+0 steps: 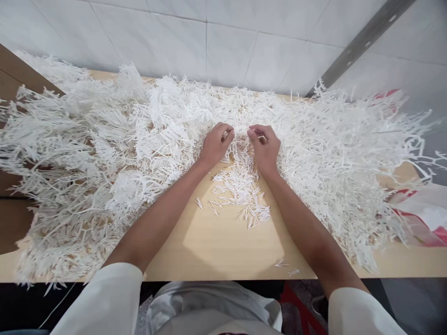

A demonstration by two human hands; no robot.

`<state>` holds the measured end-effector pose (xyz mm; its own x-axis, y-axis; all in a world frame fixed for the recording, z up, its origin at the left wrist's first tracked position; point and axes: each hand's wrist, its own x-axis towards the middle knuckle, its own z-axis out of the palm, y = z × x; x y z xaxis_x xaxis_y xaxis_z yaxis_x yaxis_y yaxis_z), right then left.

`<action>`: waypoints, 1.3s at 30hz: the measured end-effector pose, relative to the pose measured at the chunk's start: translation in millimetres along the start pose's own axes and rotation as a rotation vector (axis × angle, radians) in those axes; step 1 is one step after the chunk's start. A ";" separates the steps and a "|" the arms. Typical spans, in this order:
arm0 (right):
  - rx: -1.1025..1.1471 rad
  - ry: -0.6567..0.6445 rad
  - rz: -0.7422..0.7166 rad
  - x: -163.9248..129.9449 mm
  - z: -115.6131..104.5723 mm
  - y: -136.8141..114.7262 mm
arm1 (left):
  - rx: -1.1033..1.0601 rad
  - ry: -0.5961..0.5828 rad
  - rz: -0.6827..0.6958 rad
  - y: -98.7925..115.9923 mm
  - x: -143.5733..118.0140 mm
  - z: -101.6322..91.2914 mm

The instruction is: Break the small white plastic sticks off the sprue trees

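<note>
Over the middle of the table, my left hand (217, 143) and my right hand (265, 145) face each other a short gap apart. Each hand is closed in a pinch, thumb against fingers. Whatever sits between the fingertips is too small to make out against the white behind. Around both hands spread tangled white branching plastic-like sprigs, in a left heap (115, 153) and a right heap (331, 163) that join behind the hands. Below the hands lies a loose pile of short thin white pieces (240, 190), with a few stray ones nearer me.
The pale wooden tabletop (223, 251) shows between my forearms. A tiled wall (230, 42) rises behind, crossed by a grey perforated metal post (359, 44). Cardboard (14, 223) stands at the left edge. A white and red plastic bag (424, 209) lies at the right.
</note>
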<state>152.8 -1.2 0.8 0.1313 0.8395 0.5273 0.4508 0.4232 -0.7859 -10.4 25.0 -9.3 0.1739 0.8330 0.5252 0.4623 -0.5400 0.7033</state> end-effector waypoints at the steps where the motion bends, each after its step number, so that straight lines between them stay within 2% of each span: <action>1: 0.014 0.029 0.052 1.3 0.3 3.8 | -0.002 -0.001 0.000 0.7 -0.4 -0.1; 3: 0.044 0.014 0.114 3.1 1.5 7.3 | -0.004 -0.017 0.001 2.3 -0.7 -0.5; 8: -0.013 -0.195 0.169 2.1 4.3 -8.3 | 0.020 -0.051 0.002 5.8 -0.9 -2.0; 11: -0.081 -0.260 0.135 1.8 4.4 -14.9 | 0.032 -0.057 0.013 7.2 -2.1 -2.2; 15: -0.105 -0.334 0.046 3.7 3.0 -10.4 | 0.025 -0.038 0.015 8.7 -4.0 -2.1; 18: -0.098 -0.317 0.010 2.5 2.6 -9.3 | 0.002 -0.048 0.004 7.8 -3.3 -2.3; 23: -0.081 -0.389 -0.057 -4.7 3.7 -16.8 | -0.063 0.142 -0.207 1.5 1.8 -3.5; 25: -0.039 -0.334 -0.001 -5.0 3.7 -16.7 | -0.082 0.093 -0.148 0.6 2.6 -3.4; 27: 0.040 -0.205 0.100 -3.0 3.4 -13.7 | -0.090 0.028 -0.057 1.5 2.2 -3.1; 31: 0.146 -0.021 0.174 1.7 3.1 -8.0 | -0.098 0.133 0.028 3.2 0.6 -3.1; 33: 0.175 -0.019 0.205 2.3 3.2 -9.2 | -0.110 0.173 0.065 2.1 0.4 -2.9; 35: 0.209 -0.061 0.253 1.9 3.1 -12.5 | -0.143 0.161 0.076 0.1 0.2 -2.0; 39: 0.230 -0.111 0.306 0.2 2.6 -16.4 | -0.262 0.081 -0.022 -2.7 -0.5 0.7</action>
<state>143.1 -7.1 13.0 0.1266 0.9651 0.2291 0.1944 0.2024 -0.9598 -11.1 26.2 -11.8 0.0912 0.8382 0.5377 0.2231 -0.5435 0.8092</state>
